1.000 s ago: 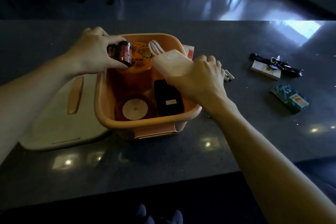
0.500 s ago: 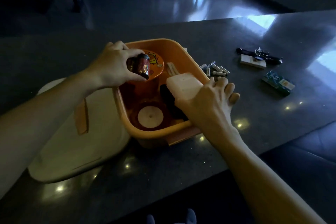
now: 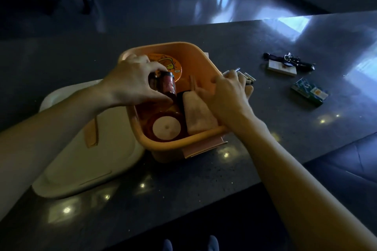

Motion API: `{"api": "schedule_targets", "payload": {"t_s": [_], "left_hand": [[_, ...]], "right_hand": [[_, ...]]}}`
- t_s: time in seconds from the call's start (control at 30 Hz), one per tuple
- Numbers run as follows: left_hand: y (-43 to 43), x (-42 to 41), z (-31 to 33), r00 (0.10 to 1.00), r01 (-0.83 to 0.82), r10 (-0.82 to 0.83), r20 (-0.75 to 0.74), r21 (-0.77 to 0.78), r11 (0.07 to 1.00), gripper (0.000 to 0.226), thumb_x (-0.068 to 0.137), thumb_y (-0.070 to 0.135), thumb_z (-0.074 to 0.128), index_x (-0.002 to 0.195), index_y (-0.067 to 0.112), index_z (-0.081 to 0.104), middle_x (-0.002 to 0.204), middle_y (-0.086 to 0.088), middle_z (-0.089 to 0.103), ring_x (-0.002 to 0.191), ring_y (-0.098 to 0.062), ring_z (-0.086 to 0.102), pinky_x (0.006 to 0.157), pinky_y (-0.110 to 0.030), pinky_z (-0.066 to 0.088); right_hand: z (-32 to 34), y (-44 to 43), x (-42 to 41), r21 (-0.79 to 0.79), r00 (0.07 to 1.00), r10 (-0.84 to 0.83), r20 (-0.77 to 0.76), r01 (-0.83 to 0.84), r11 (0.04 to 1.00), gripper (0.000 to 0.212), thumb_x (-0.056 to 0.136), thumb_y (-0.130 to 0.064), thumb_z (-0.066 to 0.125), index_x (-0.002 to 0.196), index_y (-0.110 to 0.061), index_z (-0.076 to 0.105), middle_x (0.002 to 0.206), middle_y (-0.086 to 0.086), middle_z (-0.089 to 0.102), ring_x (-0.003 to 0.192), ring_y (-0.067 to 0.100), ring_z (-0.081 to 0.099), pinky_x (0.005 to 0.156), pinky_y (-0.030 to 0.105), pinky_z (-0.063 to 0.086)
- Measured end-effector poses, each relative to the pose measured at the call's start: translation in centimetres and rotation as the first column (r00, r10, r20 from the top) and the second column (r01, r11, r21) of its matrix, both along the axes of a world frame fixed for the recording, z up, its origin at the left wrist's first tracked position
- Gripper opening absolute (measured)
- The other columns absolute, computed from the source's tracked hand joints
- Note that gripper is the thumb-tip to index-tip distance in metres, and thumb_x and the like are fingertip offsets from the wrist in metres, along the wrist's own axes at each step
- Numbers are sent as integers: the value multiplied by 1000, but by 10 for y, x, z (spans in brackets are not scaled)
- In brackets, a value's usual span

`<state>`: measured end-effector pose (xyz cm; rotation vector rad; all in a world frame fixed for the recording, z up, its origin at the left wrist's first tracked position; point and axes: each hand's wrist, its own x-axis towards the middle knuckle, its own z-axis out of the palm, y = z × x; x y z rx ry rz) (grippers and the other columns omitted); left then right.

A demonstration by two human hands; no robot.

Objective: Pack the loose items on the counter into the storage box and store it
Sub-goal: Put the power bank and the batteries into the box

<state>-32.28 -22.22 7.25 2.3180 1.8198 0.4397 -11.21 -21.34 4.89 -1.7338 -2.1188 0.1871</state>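
The orange storage box [image 3: 163,144] stands open on the dark counter. Inside it, my left hand [image 3: 130,81] grips a dark red cylindrical pack [image 3: 165,85] above a round white-topped roll [image 3: 166,128]. My right hand [image 3: 226,93] reaches over the box's right rim and holds the upper end of a cream block [image 3: 199,118], which leans inside against the right wall. A round orange cartoon tin [image 3: 169,63] stands at the back of the box. Loose batteries [image 3: 247,77] lie just right of the box, partly hidden by my right hand's fingers.
The cream lid [image 3: 81,149] with an orange handle lies left of the box. To the right lie keys and a black torch on a white packet [image 3: 285,65], and a green-blue carton [image 3: 310,91]. The counter's front edge runs below my arms.
My right hand has lowered the cream block down into the box, over the black item. My left hand has dropped the red pack lower inside the box. The view has shifted closer.
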Motion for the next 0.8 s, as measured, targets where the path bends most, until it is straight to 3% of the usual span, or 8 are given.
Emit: {"api": "schedule_targets", "payload": {"t_s": [0.07,0.13,0.33,0.4,0.5,0.6,0.7,0.8], "left_hand": [[-5,7,0,999,49,-48,9,-42,998,84,52,70,62,123,27,52,103,0,48,101,-17,40,82,-34,36],[-8,16,-2,997,72,-72,14,-47,996,81,51,72,61,118,26,53,96,6,45,92,-12,39,74,-31,34],[-15,15,-14,991,110,-109,-77,6,994,76,59,68,62,119,22,53,104,3,49,98,-15,42,80,-33,36],[-15,2,-13,995,91,-92,-23,-46,995,86,59,75,54,126,22,49,119,-2,51,111,-19,43,92,-34,36],[-12,-21,-13,989,-7,7,151,-2,1000,107,56,93,24,129,19,48,129,-6,48,112,-14,40,90,-30,32],[-8,-33,-20,992,-60,55,116,46,997,115,56,93,6,130,16,48,132,-11,47,116,-24,42,95,-38,32],[-2,-33,-29,992,-112,108,59,68,991,112,58,91,6,133,17,44,140,-10,39,126,-29,33,102,-43,25],[8,-28,-35,977,-200,196,84,49,979,93,69,79,21,137,19,38,148,-10,26,135,-30,20,107,-47,18]], "right_hand": [[12,4,1,-27,962,156,-226,-166,986,35,87,-46,53,99,-15,62,103,8,62,93,19,57,72,20,42],[20,3,-6,-226,890,229,-394,-335,914,17,87,-42,55,83,-27,61,84,2,68,73,14,66,60,24,54],[6,11,-25,-538,782,4,-623,-432,724,5,79,-20,70,79,-18,65,77,-1,71,69,8,69,61,24,57],[-2,15,-29,-586,827,-27,-561,-374,719,12,76,-20,72,85,-13,66,80,1,71,71,11,69,63,25,57],[-14,15,-39,-568,911,71,-407,-313,761,18,76,-22,73,87,-11,66,78,0,68,71,10,66,52,18,48],[-17,19,-44,-571,928,172,-329,-341,747,14,79,-25,69,87,-14,68,76,-4,66,65,5,61,51,15,45],[-16,24,-36,-395,944,278,-179,-328,858,12,84,-28,64,92,-19,68,89,-4,66,70,3,56,57,10,41],[-23,23,-30,-292,936,331,117,-286,913,41,79,-42,66,112,-20,54,120,6,51,101,19,51,72,23,41]]}}
